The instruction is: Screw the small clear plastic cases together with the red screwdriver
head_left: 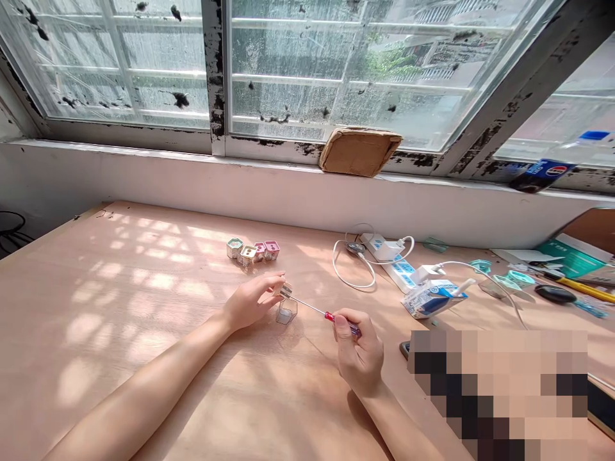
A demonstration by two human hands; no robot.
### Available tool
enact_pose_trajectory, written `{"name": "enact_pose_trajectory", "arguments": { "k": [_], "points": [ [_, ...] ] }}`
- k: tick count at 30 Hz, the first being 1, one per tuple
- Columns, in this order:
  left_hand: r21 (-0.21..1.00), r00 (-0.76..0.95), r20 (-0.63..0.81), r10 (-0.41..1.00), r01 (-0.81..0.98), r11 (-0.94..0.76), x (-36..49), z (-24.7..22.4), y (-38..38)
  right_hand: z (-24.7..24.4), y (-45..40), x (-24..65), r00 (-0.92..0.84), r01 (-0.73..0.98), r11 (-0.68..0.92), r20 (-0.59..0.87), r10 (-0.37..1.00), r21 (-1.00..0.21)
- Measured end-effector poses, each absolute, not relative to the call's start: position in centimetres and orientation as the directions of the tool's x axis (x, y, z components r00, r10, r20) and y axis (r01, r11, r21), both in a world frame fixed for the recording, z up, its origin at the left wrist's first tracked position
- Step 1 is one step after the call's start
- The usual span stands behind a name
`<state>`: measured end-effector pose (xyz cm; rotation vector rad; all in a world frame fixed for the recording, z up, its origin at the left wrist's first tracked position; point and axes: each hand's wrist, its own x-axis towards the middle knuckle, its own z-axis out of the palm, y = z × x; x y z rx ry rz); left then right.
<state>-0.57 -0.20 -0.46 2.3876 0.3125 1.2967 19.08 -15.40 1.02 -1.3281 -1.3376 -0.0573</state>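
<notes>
1. Clearly, a small pale lid piece is pinched by the thumb and fingertips of the left hand; the grip is nearly closed, with only the thickness of the piece between its tips.
2. A screwdriver with a red and purple handle is held by the right hand; the grip is curled firmly around the handle, and the thin shaft is pointed leftward at the lid piece. Whether contact is made by the tip cannot be told.
3. A clear hexagonal cup is seen just below the lid piece, placed on the wooden bench; whether its rim is touched by the piece cannot be made out.
4. Beyond the left hand, four small containers are grouped close together: a green-topped container, a cream-topped container and two pink-topped containers.
5. To the right, a power strip is plugged with white adapters, and a blue-and-white drink carton is laid near it.
6. On the windowsill, a cardboard box is rested against the window, with a Pepsi bottle seen farther right.
</notes>
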Motion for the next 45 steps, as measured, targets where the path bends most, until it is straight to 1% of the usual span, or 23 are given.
{"name": "enact_pose_trajectory", "arguments": {
  "k": [2, 4, 7, 9, 13, 17, 21, 28, 32, 35, 38, 45],
  "points": [
    [0.452, 0.553, 0.743, 0.377, 0.001, -0.892, -0.6, -0.4, -0.2, 0.9, -15.3, 19.1, 0.366, 0.639, 0.352, 0.672, 0.643, -0.684],
    [0.448, 0.562, 0.740, 0.370, -0.001, -0.894, -0.7, -0.3, -0.2, 0.6, -15.1, 19.2, 0.414, 0.557, 0.337, 0.606, 0.680, -0.759],
    [0.426, 0.573, 0.742, 0.349, 0.000, -0.905, -0.7, 0.0, -0.3, 0.2, -14.6, 19.2, 0.495, 0.358, 0.316, 0.466, 0.734, -0.878],
    [0.400, 0.579, 0.746, 0.328, 0.003, -0.916, -0.8, 0.3, -0.4, 0.1, -14.2, 19.2, 0.531, 0.206, 0.325, 0.384, 0.755, -0.923],
    [0.365, 0.589, 0.750, 0.301, 0.010, -0.931, -0.8, 0.8, -0.6, 0.3, -13.6, 19.0, 0.561, -0.042, 0.338, 0.258, 0.787, -0.940],
    [0.337, 0.589, 0.755, 0.288, 0.027, -0.941, -0.8, 0.8, -0.6, 0.5, -13.3, 19.1, 0.563, -0.161, 0.301, 0.163, 0.810, -0.940],
    [0.326, 0.587, 0.756, 0.292, 0.050, -0.944, -0.8, 0.8, -0.7, 0.4, -13.3, 19.4, 0.587, -0.194, 0.275, 0.113, 0.802, -0.942],
    [0.330, 0.588, 0.755, 0.290, 0.043, -0.943, -0.8, 1.1, -0.8, 0.0, -13.6, 19.7, 0.611, -0.191, 0.254, 0.088, 0.787, -0.948],
    [0.327, 0.589, 0.754, 0.290, 0.046, -0.944, -0.7, 1.1, -0.8, 0.1, -13.6, 19.6, 0.618, -0.149, 0.304, 0.152, 0.772, -0.941],
    [0.315, 0.593, 0.755, 0.281, 0.048, -0.948, -0.7, 1.0, -0.8, 0.3, -13.6, 19.4, 0.634, -0.079, 0.370, 0.240, 0.736, -0.926],
    [0.295, 0.596, 0.758, 0.264, 0.047, -0.954, -0.7, 0.9, -0.7, 0.3, -13.6, 19.2, 0.629, -0.003, 0.385, 0.297, 0.718, -0.923],
    [0.275, 0.623, 0.740, 0.254, 0.064, -0.959, -0.8, 0.9, -0.7, 0.2, -13.6, 19.0, 0.621, 0.048, 0.368, 0.317, 0.717, -0.928]
  ]
}}
